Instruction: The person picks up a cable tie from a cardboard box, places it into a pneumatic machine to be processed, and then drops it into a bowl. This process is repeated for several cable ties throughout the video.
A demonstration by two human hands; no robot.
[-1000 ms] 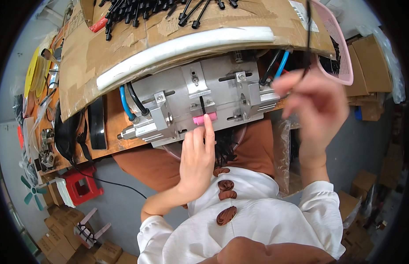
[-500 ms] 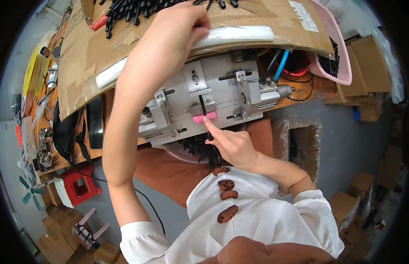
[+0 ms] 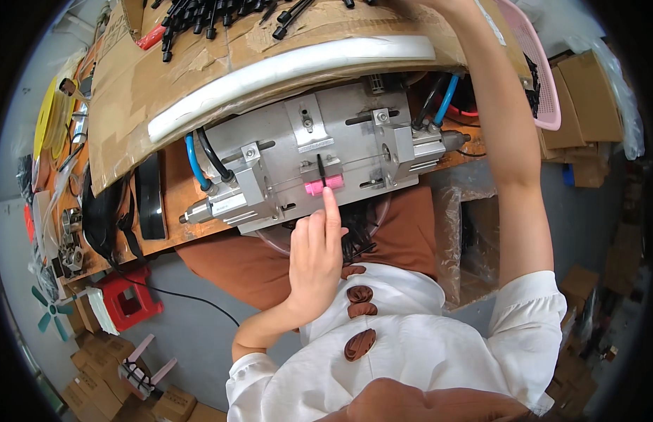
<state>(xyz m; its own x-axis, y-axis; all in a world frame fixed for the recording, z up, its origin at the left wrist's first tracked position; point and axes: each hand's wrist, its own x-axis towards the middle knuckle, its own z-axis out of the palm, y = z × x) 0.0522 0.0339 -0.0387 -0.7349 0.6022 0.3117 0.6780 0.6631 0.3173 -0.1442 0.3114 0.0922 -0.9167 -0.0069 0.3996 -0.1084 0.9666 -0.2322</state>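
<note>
A grey metal clamping fixture (image 3: 354, 133) with blue air hoses (image 3: 193, 153) sits at the front edge of the bench. At its front middle is a small pink block (image 3: 314, 188) with a short black piece (image 3: 321, 169) standing in it. My left hand (image 3: 314, 257) reaches up from below; its index fingertip touches the pink block just under the black piece, and it holds nothing. My right arm (image 3: 513, 155) stretches up past the fixture's right end to a pile of black parts (image 3: 221, 14). That hand is cut off at the top edge.
A cardboard sheet (image 3: 130, 91) with a white tube (image 3: 284, 67) along its edge lies behind the fixture. A pink basket (image 3: 541, 77) stands at the right, with cardboard boxes (image 3: 586, 98) beyond it. A red stool (image 3: 126, 302) stands on the floor at the left. Tools and tape rolls line the bench's left end.
The arms have swapped. My left arm came down from the black parts and its finger now touches the pink block. My right hand left the block and reached up to the top.
</note>
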